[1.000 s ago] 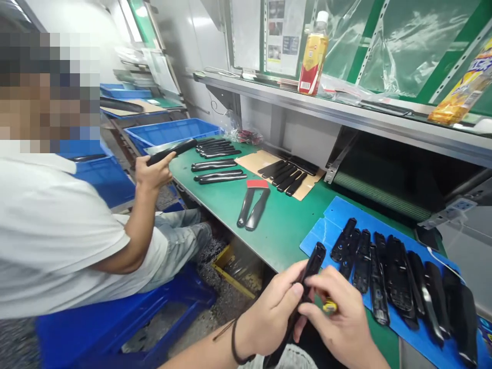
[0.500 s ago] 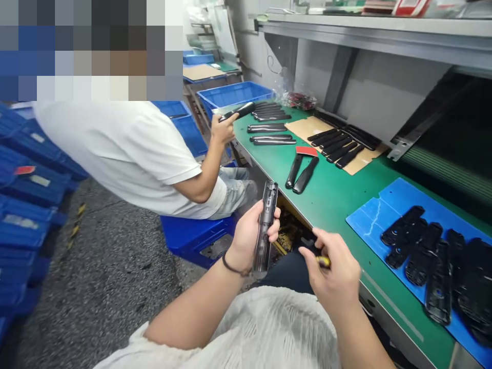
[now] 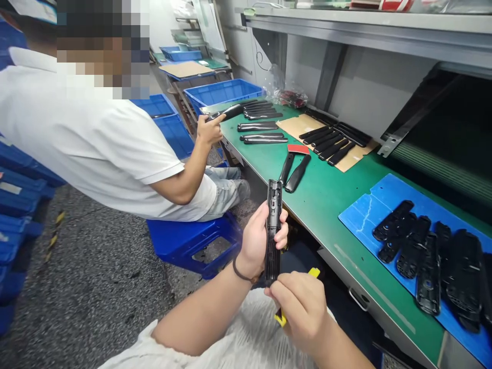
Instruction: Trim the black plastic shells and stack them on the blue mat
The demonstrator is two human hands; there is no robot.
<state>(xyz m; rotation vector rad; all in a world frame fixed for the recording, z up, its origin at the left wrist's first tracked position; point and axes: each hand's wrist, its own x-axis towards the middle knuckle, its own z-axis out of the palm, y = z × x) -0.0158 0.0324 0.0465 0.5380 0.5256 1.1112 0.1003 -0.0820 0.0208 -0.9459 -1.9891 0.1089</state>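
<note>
- Stacked blue plastic crates (image 3: 19, 200) fill the far left edge, on a speckled grey floor (image 3: 103, 287)
- A co-worker in a white polo shirt (image 3: 84, 143) sits on a low blue plastic stool (image 3: 192, 246), leaning toward the table; the co-worker's hand (image 3: 209, 129) grips a slim black handle piece (image 3: 226, 112) at the table's near end, beside a blue crate (image 3: 223, 91)
- The person's left hand (image 3: 255, 246), a dark cord bracelet (image 3: 241, 272) on its wrist, holds a black ribbed plastic casing (image 3: 273, 230) upright, its hollow side facing up; the left fingers (image 3: 282, 230) curl closed around the casing's edge
- The right hand (image 3: 298, 307) is just beside the casing's lower end, its fingers (image 3: 274, 293) pinched shut around a yellow-handled tool (image 3: 313, 272), whose tip is hidden
- Along the green table (image 3: 326, 215) lie rows of black handle pieces (image 3: 261, 125), two curved black pieces (image 3: 298, 173) under a red tab (image 3: 298, 149), and more black strips (image 3: 326, 143) on a tan card sheet (image 3: 326, 154)
- At right, black casings (image 3: 426, 261) lie side by side on a blue mat (image 3: 369, 215)
</note>
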